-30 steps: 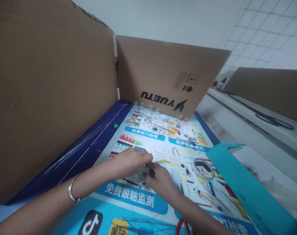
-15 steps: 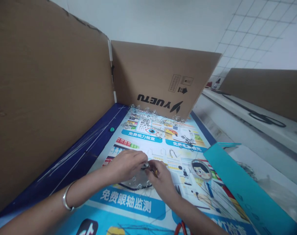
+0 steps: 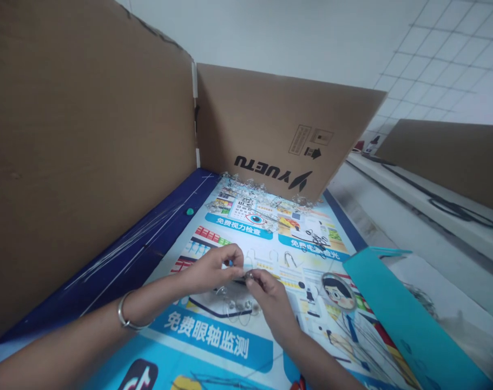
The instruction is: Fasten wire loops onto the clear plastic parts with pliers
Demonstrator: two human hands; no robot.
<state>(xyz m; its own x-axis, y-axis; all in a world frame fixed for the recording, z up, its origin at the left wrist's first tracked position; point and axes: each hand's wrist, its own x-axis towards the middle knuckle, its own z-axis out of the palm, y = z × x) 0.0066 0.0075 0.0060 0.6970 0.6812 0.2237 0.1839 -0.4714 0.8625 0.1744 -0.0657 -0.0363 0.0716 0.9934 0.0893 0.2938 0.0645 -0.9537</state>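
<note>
My left hand [image 3: 218, 265] is closed, thumb and fingertips pinched over the printed sheet. My right hand [image 3: 273, 300] pinches from the other side, its fingertips almost touching the left ones. Between them is a small wire piece [image 3: 248, 275]; its exact shape is mostly hidden by the fingers. Just below the hands, thin wire loops with clear round beads [image 3: 240, 306] lie or hang over the sheet; whether they join the held piece, I cannot tell. Bent U-shaped wires [image 3: 289, 259] lie beyond my right hand.
Clear beaded wire pieces [image 3: 250, 187] line the back cardboard panel [image 3: 278, 124]. Dark small loops [image 3: 317, 238] lie nearer. Straight wires [image 3: 128, 241] rest along the left cardboard wall. A teal box [image 3: 408, 303] stands at right. Red handles [image 3: 298, 384] show at the bottom edge.
Both hands stay close together over the sheet. The left fingers have shifted and curled, with thumb and fingertips pinching. More of the beaded wire loops beneath the hands shows now. The view shifts slightly.
</note>
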